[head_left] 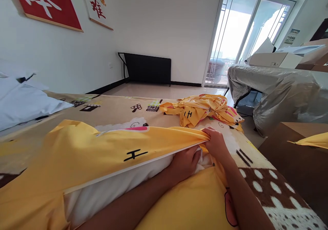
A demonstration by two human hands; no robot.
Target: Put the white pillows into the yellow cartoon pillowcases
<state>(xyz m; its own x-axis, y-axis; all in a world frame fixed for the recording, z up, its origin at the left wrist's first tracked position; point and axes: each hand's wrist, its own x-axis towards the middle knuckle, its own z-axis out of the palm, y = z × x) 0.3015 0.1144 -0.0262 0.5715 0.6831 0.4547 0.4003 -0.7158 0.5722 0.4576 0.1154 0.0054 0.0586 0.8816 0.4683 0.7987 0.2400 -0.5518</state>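
Note:
A yellow fabric cover (84, 154) with black marks and a pink patch spreads across the near bed. Its white-edged opening gapes, and a soft white insert (151, 170) shows inside. My left hand (186, 163) reaches into the opening, its fingers curled closed on the white insert near the right-hand corner; the fingertips are partly hidden. My right hand (216, 143) pinches the cover's edge at that corner, just beside and above the left hand. Beyond the hands lies a crumpled bundle of yellow printed fabric (200, 108).
A patterned beige and brown blanket (115, 103) covers the bed. White bedding (23, 102) lies at the left. To the right stand a brown box (284, 154) with yellow cloth (314, 140) and a plastic-wrapped item (279, 83) under cartons. A black folded panel (148, 68) leans at the back wall.

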